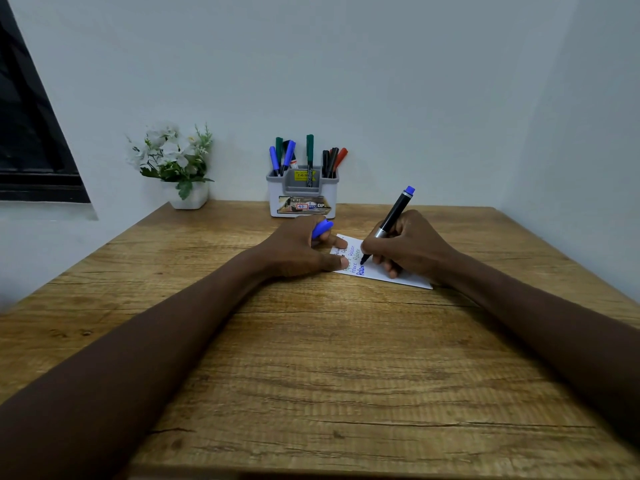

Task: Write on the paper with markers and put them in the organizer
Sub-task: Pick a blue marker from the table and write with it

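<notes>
The right hand is pinching a marker, its tip touching the paper at the table's far middle. The left hand is curling around a blue cap, fingertips pressing the paper's left edge. The organizer is standing just beyond.

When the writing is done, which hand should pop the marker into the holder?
Probably the right hand: it grips the blue marker, and the organizer stands just beyond. The left hand holds the cap and pins the paper.
</notes>
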`<action>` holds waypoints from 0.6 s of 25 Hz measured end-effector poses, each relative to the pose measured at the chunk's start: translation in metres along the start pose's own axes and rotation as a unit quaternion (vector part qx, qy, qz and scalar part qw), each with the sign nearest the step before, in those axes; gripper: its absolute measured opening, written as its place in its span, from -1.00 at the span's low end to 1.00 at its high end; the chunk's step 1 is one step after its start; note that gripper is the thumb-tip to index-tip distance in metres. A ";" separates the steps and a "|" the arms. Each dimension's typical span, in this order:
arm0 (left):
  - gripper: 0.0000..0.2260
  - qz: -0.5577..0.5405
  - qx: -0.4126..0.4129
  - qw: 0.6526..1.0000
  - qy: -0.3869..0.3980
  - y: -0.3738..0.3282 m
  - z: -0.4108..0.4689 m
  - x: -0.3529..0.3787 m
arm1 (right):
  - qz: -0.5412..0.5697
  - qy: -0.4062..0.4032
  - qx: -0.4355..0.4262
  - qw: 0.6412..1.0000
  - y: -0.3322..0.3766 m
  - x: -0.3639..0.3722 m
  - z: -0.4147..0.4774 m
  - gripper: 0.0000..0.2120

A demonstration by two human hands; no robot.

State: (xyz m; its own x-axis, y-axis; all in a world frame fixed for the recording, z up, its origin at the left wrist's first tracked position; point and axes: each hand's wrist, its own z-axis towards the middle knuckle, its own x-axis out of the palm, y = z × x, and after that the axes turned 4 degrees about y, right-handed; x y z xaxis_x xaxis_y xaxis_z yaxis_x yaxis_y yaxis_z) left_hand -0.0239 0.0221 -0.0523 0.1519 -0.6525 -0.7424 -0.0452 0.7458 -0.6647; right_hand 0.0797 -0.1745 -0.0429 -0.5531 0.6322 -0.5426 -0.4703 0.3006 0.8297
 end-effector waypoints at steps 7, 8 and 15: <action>-0.68 0.016 -0.002 1.000 -0.002 -0.002 0.000 0.000 | 0.013 -0.008 0.006 1.000 -0.003 -0.001 0.003 -0.85; -0.65 0.016 -0.004 1.000 -0.004 -0.002 -0.001 0.000 | 0.013 -0.011 0.007 1.000 -0.003 0.000 0.004 -0.85; -0.71 0.016 -0.002 1.000 -0.007 -0.002 -0.002 0.000 | 0.034 -0.018 0.014 0.999 -0.004 -0.001 0.005 -0.81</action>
State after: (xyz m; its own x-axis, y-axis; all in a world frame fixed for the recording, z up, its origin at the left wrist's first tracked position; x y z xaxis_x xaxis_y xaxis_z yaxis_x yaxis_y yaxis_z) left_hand -0.0256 0.0209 -0.0512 0.1636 -0.6263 -0.7622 -0.0543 0.7657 -0.6409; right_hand 0.0854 -0.1730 -0.0456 -0.5572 0.6772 -0.4806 -0.4129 0.2762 0.8679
